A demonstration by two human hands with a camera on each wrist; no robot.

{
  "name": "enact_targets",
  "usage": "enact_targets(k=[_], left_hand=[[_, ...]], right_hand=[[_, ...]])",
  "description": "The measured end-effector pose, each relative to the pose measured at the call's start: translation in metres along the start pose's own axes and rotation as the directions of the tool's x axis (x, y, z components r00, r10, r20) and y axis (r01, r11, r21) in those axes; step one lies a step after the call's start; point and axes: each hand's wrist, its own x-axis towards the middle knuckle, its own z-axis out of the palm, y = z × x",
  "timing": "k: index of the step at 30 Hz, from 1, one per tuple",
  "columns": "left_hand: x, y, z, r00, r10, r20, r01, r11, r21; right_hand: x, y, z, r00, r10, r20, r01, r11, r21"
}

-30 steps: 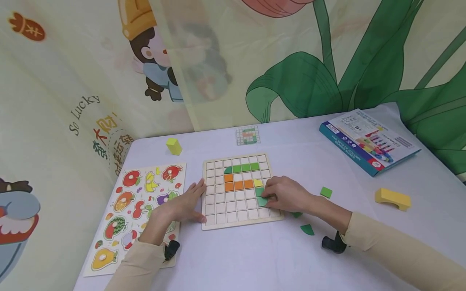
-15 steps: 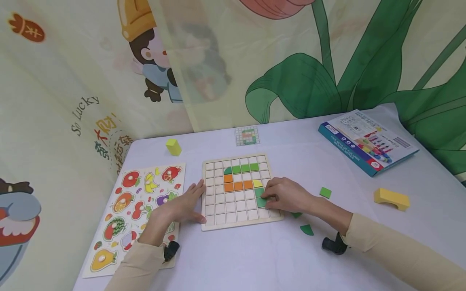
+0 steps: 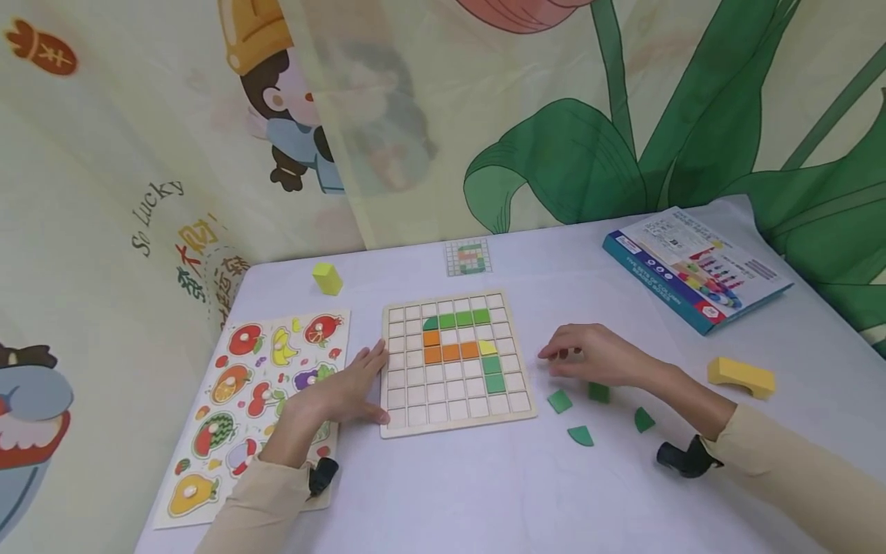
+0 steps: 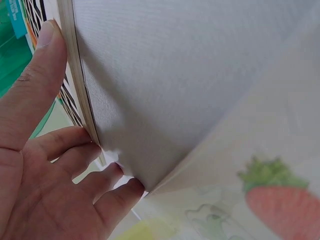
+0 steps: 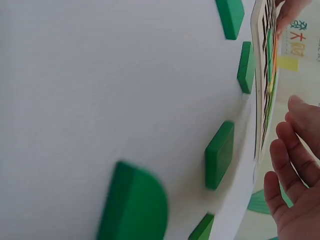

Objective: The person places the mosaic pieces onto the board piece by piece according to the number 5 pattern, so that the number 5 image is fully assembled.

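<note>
My left hand (image 3: 349, 391) rests against the left edge of a wooden grid board (image 3: 419, 416), its fingers spread. In the left wrist view the thumb (image 4: 45, 65) lies along that edge. Orange tiles (image 3: 451, 352), a yellow tile (image 3: 487, 348) and green tiles (image 3: 494, 382) sit in the board's cells. To the board's right, my right hand (image 3: 598, 355) hovers over the table with loosely bent fingers and nothing in them. Below it lie loose green squares (image 3: 560, 401) and green quarter-round pieces (image 3: 580, 436); the right wrist view shows a green square (image 5: 220, 155) close to the hand.
A fruit puzzle board (image 3: 181, 462) lies on the left, partly under my left arm. At the back are a yellow-green block (image 3: 328, 278) and a small pattern card (image 3: 467, 258). A box (image 3: 699, 265) and a yellow arch block (image 3: 741, 377) lie on the right.
My right hand has left the green tile at the board's right side and moved right, over the loose pieces. The left hand stays at the board's edge.
</note>
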Motion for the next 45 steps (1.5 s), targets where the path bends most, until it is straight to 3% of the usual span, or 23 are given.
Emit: enact_targets(k=[7, 13, 25, 45], left_hand=[[-0.001, 0.000, -0.003, 1.000, 0.008, 0.004, -0.008, 1.000, -0.007], [-0.001, 0.000, -0.002, 1.000, 0.017, 0.005, -0.017, 1.000, -0.010], [-0.002, 0.000, -0.002, 0.999, 0.036, -0.002, -0.036, 0.999, 0.003], [-0.001, -0.001, -0.002, 0.999, 0.043, -0.001, -0.043, 0.999, -0.001]], right_hand=[[-0.014, 0.012, -0.003, 0.998, -0.006, 0.067, 0.004, 1.000, 0.025], [-0.022, 0.016, 0.004, 0.990, -0.040, 0.133, 0.045, 0.998, -0.032], [-0.025, 0.015, 0.008, 0.990, -0.066, 0.124, 0.075, 0.995, -0.068], [-0.049, 0.037, -0.018, 0.989, 0.070, 0.131, -0.058, 0.994, -0.095]])
